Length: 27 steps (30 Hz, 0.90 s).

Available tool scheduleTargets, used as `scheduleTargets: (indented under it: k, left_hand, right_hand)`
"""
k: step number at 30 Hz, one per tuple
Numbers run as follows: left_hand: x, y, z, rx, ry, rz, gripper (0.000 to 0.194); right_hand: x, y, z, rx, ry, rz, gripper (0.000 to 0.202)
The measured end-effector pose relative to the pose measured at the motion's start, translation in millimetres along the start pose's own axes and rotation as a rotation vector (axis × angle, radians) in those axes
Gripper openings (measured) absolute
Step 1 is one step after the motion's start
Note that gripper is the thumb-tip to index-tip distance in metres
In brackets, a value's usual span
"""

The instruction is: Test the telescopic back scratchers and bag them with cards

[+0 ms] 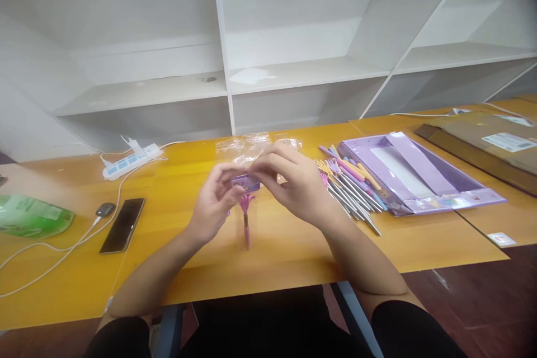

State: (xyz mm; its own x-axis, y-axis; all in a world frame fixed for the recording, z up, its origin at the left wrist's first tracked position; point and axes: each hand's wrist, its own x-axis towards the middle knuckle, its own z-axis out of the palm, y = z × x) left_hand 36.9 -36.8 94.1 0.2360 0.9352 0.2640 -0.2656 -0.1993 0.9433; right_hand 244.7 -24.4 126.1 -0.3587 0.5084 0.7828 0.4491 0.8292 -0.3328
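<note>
My left hand (213,201) pinches the left end of a small purple printed card (245,183) above the table. The fingers of my right hand (289,179) are closed on the card's upper right edge. Below the card hangs or lies a pink hand-shaped stick (246,221) in a clear wrapper; whether it touches the table is unclear. Crinkled clear plastic bags (243,148) lie behind my hands. To the right of my right hand is a pile of similar sticks (352,187) with silver rods and pink, yellow, purple and blue parts.
An open purple box (453,206) sits right of the pile, with a brown cardboard box (474,140) beyond it. At left are a phone (122,226), a power strip (132,162), white cables and a green package (36,215). White shelves (293,75) stand behind the table.
</note>
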Motion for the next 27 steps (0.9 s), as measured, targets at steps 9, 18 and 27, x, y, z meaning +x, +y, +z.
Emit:
scheduleTargets:
  k: [9, 18, 27]
  left_hand:
    - [9, -4, -1.9, 0.072, -0.064, -0.164, 0.036]
    - [1, -8, -9.3, -0.005, -0.076, -0.092, 0.036]
    - [7, -20, -17.5, 0.139, 0.089, -0.045, 0.039]
  right_hand:
    - [-7, 18, 2, -0.012, -0.199, -0.004, 0.025]
    - [-5, 14, -8, -0.072, -0.290, -0.187, 0.029]
    - [1, 11, 26, 0.442, -0.165, 0.366, 0.034]
